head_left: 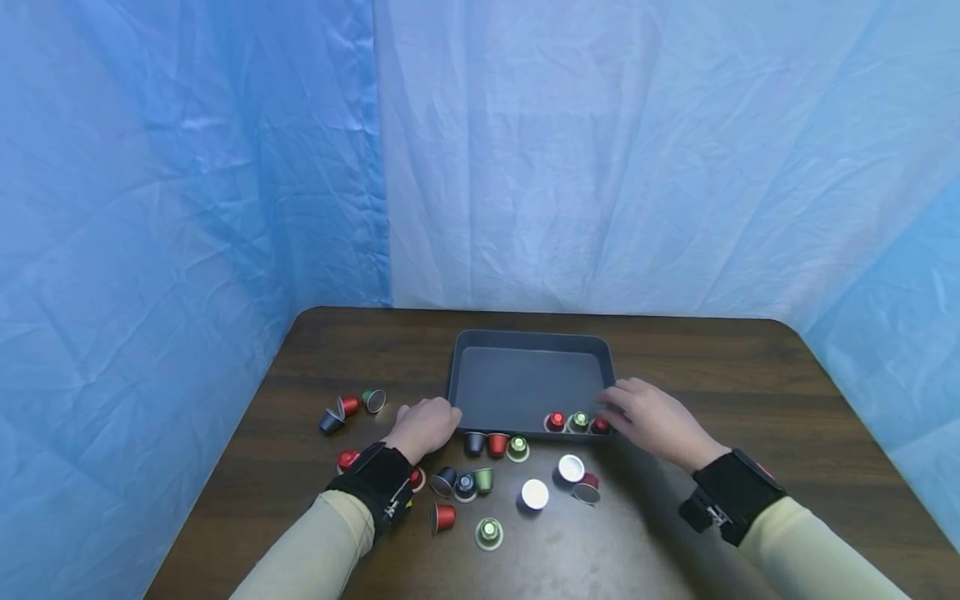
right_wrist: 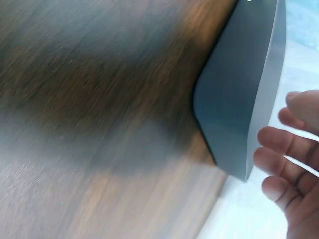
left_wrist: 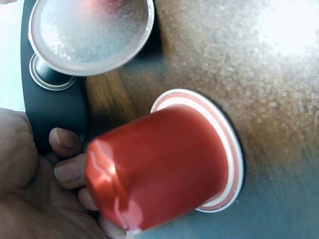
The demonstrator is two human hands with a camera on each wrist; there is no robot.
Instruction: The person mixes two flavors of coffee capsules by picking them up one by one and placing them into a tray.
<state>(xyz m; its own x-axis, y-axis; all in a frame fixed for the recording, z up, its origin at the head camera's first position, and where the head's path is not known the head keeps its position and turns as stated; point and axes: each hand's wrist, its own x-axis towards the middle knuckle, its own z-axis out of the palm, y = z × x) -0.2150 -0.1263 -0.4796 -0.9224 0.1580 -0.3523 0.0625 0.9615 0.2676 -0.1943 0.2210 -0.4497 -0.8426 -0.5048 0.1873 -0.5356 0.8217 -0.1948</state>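
A dark grey rectangular tray (head_left: 534,383) lies on the table with three coffee capsules along its front wall: a red capsule (head_left: 556,422), a green capsule (head_left: 579,422) and a dark red capsule (head_left: 601,426) in the right corner. My left hand (head_left: 424,428) is at the tray's front left corner. In the left wrist view its fingers (left_wrist: 70,170) curl against the tray's outer wall (left_wrist: 55,109). Over the right wall hovers my right hand (head_left: 660,421), fingertips close to the corner capsule. In the right wrist view its loosely bent fingers stand apart, with nothing visible between them.
Before the tray lie several capsules, among them a red capsule (head_left: 443,517), a green capsule (head_left: 489,533) and a white-lidded capsule (head_left: 535,495). Left of my left hand sit more, including a dark blue capsule (head_left: 330,422). Blue curtains (head_left: 525,158) surround the wooden table (head_left: 720,367).
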